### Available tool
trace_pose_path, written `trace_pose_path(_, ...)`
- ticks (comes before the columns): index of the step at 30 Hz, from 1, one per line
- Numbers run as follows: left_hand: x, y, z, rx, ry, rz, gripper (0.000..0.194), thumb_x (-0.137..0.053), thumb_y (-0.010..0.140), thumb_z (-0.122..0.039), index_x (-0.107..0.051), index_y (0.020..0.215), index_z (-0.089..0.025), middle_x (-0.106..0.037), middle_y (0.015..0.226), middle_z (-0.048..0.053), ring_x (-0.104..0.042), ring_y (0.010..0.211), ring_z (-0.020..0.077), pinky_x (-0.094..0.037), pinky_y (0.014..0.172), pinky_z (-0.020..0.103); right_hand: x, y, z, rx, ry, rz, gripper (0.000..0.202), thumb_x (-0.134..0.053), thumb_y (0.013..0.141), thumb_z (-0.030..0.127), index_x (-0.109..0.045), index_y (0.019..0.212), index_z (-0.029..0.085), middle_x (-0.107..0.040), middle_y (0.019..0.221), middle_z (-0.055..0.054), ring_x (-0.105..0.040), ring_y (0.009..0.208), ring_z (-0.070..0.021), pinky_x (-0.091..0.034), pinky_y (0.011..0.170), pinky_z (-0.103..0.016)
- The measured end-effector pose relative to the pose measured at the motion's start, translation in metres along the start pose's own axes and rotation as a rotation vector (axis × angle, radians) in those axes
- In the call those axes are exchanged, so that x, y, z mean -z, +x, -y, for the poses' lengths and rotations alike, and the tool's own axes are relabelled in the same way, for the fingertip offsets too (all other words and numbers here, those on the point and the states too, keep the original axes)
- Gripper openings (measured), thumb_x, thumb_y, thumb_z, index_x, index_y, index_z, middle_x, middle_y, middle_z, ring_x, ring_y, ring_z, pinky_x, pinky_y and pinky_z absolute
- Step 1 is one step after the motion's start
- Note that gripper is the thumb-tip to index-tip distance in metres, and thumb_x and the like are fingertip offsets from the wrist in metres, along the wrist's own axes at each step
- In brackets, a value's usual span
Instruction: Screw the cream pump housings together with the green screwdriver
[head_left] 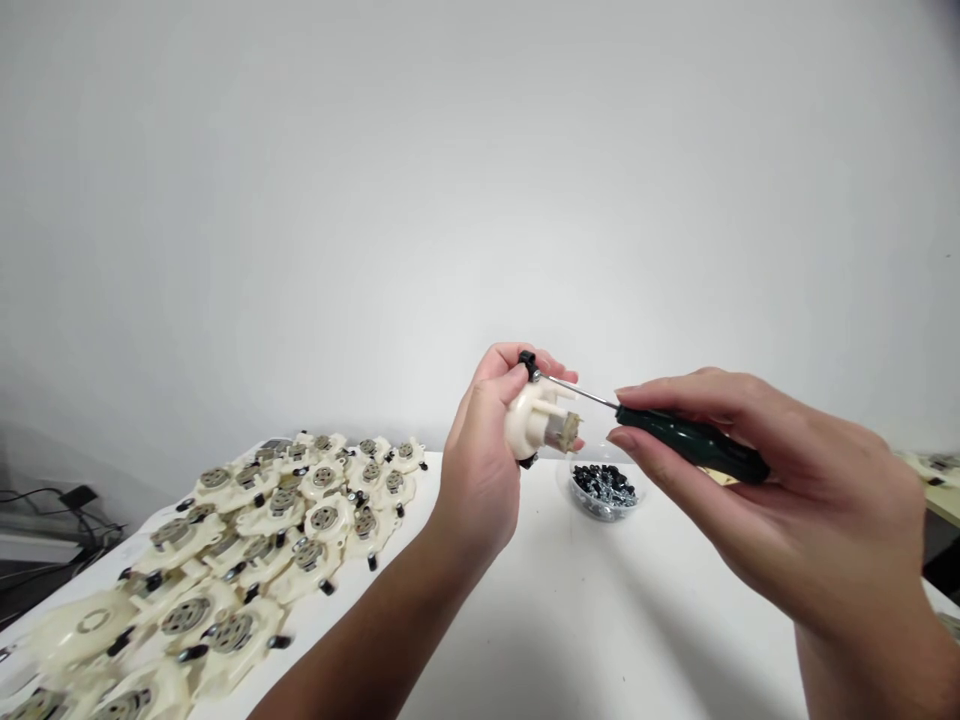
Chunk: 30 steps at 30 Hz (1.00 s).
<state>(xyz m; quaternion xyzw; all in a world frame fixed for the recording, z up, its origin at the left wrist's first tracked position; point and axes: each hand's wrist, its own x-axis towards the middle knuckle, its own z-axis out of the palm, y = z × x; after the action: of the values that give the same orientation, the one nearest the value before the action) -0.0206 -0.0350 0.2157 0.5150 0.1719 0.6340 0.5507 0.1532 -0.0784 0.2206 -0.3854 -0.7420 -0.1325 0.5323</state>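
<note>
My left hand (484,450) is closed around a cream plastic motor housing (529,415), raised above the table. A metal motor (561,432) sticks out of the housing toward the right. At the housing's top edge sits a small black part (528,364) beside my left thumb. My right hand (780,490) grips the dark green handle of a screwdriver (682,440), between thumb and fingers. The thin shaft points left, and its tip meets a small screw head (537,376) at the black part.
A clear bowl (606,515) of small black parts and screws stands on the white table (540,620) below my hands. Many similar cream motor housings (322,520) with black pieces cover the table's left side. Black cables (82,510) lie beyond the left edge. A plain wall rises behind.
</note>
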Motion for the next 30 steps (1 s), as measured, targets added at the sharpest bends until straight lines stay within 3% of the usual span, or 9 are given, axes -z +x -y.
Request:
trace_pose_path(11, 0.0007, 0.0004, -0.0009, 0.066, -0.054, 0.018, 0.013, -0.059, 0.1, -0.03, -0.068, 0.097, -0.022, -0.068, 0.107, 0.003, -0.069, 0.098, 0.0192, -0.057, 0.077, 0.025, -0.0014, -0.0035, -0.0045, -0.08, -0.001, -0.084, 0.012, -0.076, 0.088, 0.026, -0.074, 0.097, 0.033, -0.078, 0.081, 0.001, -0.069, 0.057, -0.0174, -0.055, 0.051, -0.029)
trace_pose_path(18, 0.0023, 0.0043, 0.0006, 0.101, -0.195, -0.001, 0.004, -0.066, 0.095, -0.027, -0.067, 0.093, -0.023, -0.069, 0.124, 0.001, -0.066, 0.115, 0.0212, -0.058, 0.079, 0.026, 0.0008, -0.0069, -0.0045, -0.134, 0.023, -0.114, 0.014, -0.08, 0.084, 0.03, -0.076, 0.097, 0.033, -0.079, 0.081, 0.0, -0.066, 0.055, -0.0174, -0.047, 0.046, -0.03)
trace_pose_path(25, 0.0037, 0.0019, 0.0003, 0.062, -0.171, 0.008, 0.006, -0.07, 0.093, -0.028, -0.07, 0.095, -0.023, -0.074, 0.121, 0.002, -0.067, 0.118, 0.0244, -0.058, 0.082, 0.029, 0.0027, -0.0065, -0.0019, -0.107, 0.02, -0.108, 0.013, -0.08, 0.084, 0.029, -0.076, 0.095, 0.033, -0.077, 0.077, 0.0, -0.063, 0.053, -0.0176, -0.045, 0.045, -0.031)
trace_pose_path(30, 0.0018, 0.0004, 0.0011, 0.057, -0.144, 0.027, 0.01, -0.065, 0.096, -0.029, -0.071, 0.097, -0.022, -0.075, 0.113, 0.004, -0.07, 0.101, 0.0197, -0.056, 0.078, 0.026, 0.0023, -0.0067, -0.0047, -0.061, 0.002, -0.13, 0.018, -0.081, 0.081, 0.028, -0.076, 0.097, 0.033, -0.077, 0.077, 0.0, -0.064, 0.053, -0.0183, -0.045, 0.044, -0.031)
